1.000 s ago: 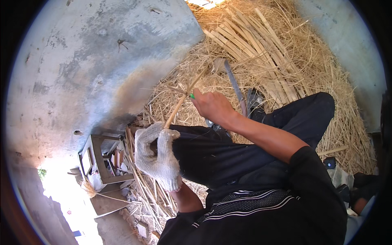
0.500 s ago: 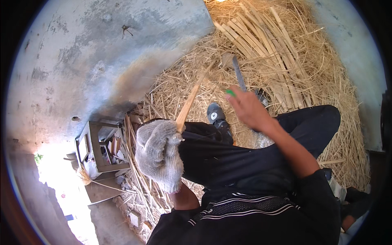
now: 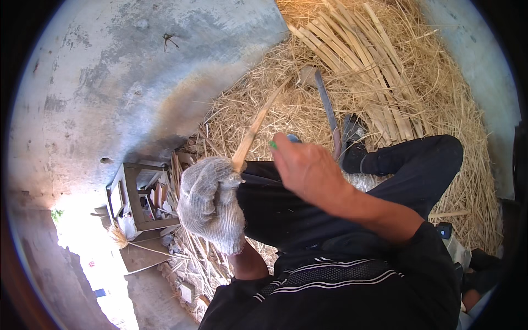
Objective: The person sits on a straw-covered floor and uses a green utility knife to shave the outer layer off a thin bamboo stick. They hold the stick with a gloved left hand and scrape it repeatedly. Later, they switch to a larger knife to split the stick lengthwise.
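My left hand (image 3: 212, 203), in a grey-white knitted glove, is closed around the lower end of a pale split strip (image 3: 256, 127), bamboo or wood by its look. The strip slants up and away to the right, tapering toward its far end. To the right of it, my bare right hand (image 3: 311, 171) is closed, its back toward me. A small bit of a green thing (image 3: 273, 144) shows at its thumb and forefinger; the rest is hidden in the fist. Beyond this hand a long knife with a dark blade (image 3: 325, 99) lies on the straw.
A pile of long pale strips (image 3: 374, 71) lies on loose straw shavings (image 3: 462, 137) at the far right. A concrete wall (image 3: 137, 71) rises at the left, with a wooden frame (image 3: 132, 192) holding odds and ends. My dark trousers (image 3: 308, 214) stretch beneath both hands.
My right hand has moved left and nearer to me, toward the gloved hand, with the green thing still in it. The left hand and its strip have shifted only slightly.
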Demonstrator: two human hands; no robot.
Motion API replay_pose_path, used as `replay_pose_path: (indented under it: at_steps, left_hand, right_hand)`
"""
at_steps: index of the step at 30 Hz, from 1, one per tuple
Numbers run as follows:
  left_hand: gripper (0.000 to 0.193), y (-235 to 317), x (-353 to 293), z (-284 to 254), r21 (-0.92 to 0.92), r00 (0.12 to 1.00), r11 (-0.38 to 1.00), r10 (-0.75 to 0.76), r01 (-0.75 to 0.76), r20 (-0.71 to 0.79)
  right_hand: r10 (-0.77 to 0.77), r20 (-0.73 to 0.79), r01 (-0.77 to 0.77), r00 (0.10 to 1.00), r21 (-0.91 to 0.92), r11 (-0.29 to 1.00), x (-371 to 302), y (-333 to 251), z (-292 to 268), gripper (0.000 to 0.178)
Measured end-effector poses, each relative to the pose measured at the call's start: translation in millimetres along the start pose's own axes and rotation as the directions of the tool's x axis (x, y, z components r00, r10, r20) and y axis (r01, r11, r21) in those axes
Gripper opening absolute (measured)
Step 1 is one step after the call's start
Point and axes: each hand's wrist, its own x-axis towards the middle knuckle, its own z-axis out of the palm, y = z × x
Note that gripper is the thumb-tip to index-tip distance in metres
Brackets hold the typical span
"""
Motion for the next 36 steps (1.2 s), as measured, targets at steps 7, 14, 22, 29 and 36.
replay_pose_path:
  at_steps: [7,14,22,29,36]
  left_hand:
    - [0.021,-9,-1,0,-0.083,0.997,0.997,-0.011,0.004,-0.073]
    - [0.019,-7,2,0,-0.076,0.998,0.997,-0.01,0.005,-0.065]
    - [0.013,-11,1,-6,-0.009,0.996,0.999,-0.051,0.05,-0.073]
    - [0.015,-10,-1,-10,-0.111,0.982,0.985,-0.143,0.13,-0.125]
    - [0.02,-6,1,-9,0.02,0.978,0.985,-0.17,0.173,-0.119]
  right_hand:
    - [-0.05,-0.022,0.05,0.999,0.043,0.998,2,-3,3,0.015]
    - [-0.152,-0.093,0.157,0.984,0.041,0.987,3,-2,6,0.014]
    - [-0.172,-0.125,0.176,0.977,0.026,0.984,6,-9,15,0.016]
    - [-0.163,-0.013,0.163,0.987,-0.019,0.987,8,-13,12,0.016]
    - [-0.116,0.017,0.11,0.993,0.207,0.972,3,-33,-9,0.018]
